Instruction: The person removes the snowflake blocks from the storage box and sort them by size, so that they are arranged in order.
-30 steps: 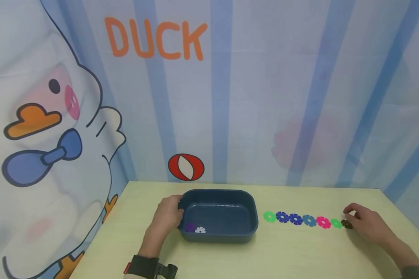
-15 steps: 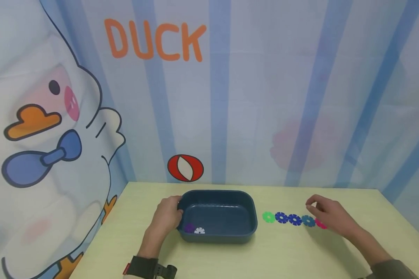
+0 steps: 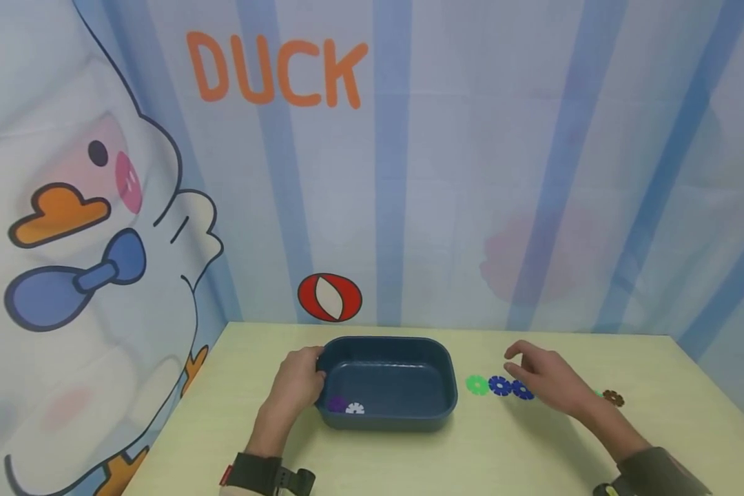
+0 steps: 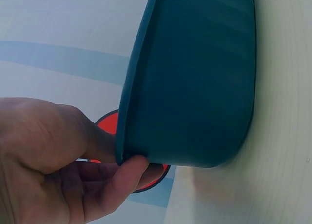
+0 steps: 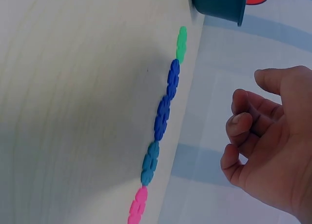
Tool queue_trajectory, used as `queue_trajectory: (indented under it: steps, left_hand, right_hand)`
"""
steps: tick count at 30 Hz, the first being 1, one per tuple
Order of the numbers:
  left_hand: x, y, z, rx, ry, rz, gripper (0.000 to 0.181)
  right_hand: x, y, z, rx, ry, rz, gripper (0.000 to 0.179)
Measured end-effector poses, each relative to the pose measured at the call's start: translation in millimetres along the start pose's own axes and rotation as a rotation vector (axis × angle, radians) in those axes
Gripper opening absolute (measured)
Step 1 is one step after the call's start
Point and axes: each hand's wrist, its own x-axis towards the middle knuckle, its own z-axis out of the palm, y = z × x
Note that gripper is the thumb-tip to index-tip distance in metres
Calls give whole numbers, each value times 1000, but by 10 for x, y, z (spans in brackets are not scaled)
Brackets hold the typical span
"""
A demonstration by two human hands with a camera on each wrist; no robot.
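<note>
Currently, I have the left hand (image 3: 297,379) gripping the left end of the tray (image 3: 387,426), thumb and fingers pinching its rim, as my left wrist view shows up close. That tray is dark blue and sits upright on the table (image 3: 421,468); inside, in its near left corner, are a purple disc (image 3: 337,404) and a white disc (image 3: 355,408), side by side.

To the tray's right, I see the right hand (image 3: 552,379) raised over a row of notched discs. It grasps nothing: the fingers are loosely bent and the thumb stands apart from them. Outward from the tray, the row runs green disc (image 3: 479,379), blue disc (image 3: 499,378), second blue disc (image 3: 522,382), teal disc (image 5: 150,163), pink disc (image 5: 137,207), second green disc (image 3: 598,393) and brown disc (image 3: 609,397). From the head, the hand blocks my sight of the teal and pink ones, and only a sliver of the second green one shows.

Behind the table I get a striped backdrop (image 3: 459,172) with a big duck (image 3: 99,275) at left and a red-and-white ball (image 3: 330,297) just above the table's back edge.
</note>
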Motion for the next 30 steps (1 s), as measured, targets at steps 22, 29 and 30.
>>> queue_trajectory:
  steps: [22, 29, 30]
  left_hand:
    - [-10, -13, -21, -7, 15, 25, 42]
    - [3, -25, -9, -11, 14, 23, 41]
    - [4, -25, -6, -10, 13, 22, 41]
  right_hand:
    - [369, -527, 439, 41, 35, -121, 27]
    - [459, -722, 539, 33, 17, -134, 27]
    - [471, -747, 555, 31, 16, -131, 26]
